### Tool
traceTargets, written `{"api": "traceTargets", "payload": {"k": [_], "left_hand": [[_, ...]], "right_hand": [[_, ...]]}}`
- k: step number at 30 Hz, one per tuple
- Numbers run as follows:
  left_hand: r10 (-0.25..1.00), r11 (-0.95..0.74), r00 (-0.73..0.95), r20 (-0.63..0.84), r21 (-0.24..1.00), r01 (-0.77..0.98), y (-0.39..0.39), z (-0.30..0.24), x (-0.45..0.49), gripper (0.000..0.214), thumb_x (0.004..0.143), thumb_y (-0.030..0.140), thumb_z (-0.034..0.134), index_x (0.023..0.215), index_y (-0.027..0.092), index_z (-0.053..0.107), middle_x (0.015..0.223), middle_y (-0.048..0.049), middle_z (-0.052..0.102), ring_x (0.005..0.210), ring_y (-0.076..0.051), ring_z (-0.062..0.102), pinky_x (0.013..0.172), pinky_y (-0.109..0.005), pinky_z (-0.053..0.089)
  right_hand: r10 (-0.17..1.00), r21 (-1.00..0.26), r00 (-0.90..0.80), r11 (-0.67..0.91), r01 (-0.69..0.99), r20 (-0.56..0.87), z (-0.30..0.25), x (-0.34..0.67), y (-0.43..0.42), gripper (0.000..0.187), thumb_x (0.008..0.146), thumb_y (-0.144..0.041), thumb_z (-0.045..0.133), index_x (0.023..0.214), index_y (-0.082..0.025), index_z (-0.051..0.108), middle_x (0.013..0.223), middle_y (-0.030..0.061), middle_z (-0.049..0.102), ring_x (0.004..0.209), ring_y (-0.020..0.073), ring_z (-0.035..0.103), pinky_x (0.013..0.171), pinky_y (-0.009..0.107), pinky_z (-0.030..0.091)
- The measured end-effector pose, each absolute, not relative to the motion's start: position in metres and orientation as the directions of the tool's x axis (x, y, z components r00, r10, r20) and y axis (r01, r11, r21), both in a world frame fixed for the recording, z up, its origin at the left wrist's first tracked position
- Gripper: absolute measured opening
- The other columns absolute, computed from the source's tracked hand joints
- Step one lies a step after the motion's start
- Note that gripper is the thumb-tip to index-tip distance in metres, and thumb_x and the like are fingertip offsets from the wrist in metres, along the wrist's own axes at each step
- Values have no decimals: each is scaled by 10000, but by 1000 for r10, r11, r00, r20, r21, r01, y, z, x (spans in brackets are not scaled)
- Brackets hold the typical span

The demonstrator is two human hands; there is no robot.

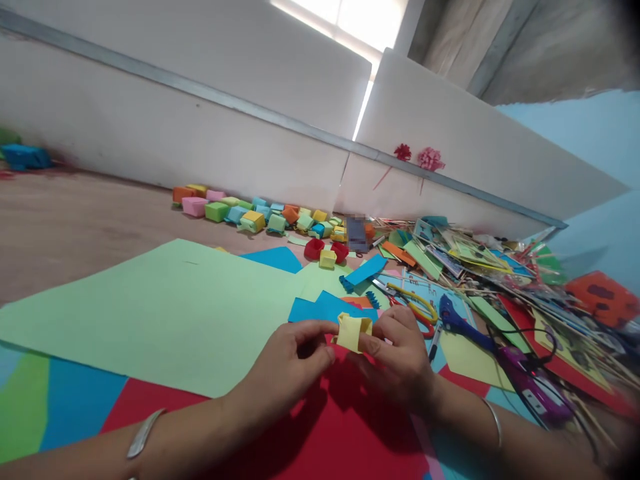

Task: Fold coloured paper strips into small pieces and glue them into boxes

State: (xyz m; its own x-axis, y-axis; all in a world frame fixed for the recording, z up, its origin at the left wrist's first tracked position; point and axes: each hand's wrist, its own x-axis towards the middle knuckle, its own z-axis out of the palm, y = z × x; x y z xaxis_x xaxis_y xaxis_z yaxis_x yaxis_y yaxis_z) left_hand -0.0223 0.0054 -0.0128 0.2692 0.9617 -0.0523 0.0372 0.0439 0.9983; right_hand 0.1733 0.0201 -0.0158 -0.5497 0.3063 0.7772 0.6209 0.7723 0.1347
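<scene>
A small yellow folded paper box (350, 333) is held up between my two hands, its open top facing up and partly away. My left hand (287, 357) touches its left side with the index fingertip, the thumb just below. From the other side, my right hand (400, 350) pinches the box's right wall, thumb in front and fingers curled behind. Red paper (360, 427) lies beneath both hands. Behind the box are blue paper pieces (313, 310), and a large light green sheet (150, 313) spreads to the left.
Several coloured paper boxes (217, 212) line the wall. Scissors with yellow and red handles (415, 300) lie to the right, near a blue glue gun (460, 321) and a purple power strip (530, 387) with cables. Sticks and paper scraps (475, 247) pile up at the far right.
</scene>
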Motion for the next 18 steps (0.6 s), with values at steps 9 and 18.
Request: {"api": "traceTargets", "payload": {"k": [9,18], "left_hand": [[886,358,389,-253,905,-228,0,-16,-24,388,726,292,756,1095,178,727,842,-79,719,747,-205,627,632,-277,459],[807,506,504,-307,800,-323,3,-10,-21,286,677,314,739,896,135,702,540,63,372,493,-87,304,509,-228,326]], "right_hand": [[307,191,-571,736,650,761,-13,175,17,201,908,-187,551,735,-201,653,611,-4,462,670,154,366,651,323,249],[282,230,-547,690,686,788,-13,177,16,216,912,-193,572,710,-198,649,574,-19,427,661,149,341,661,326,232]]}}
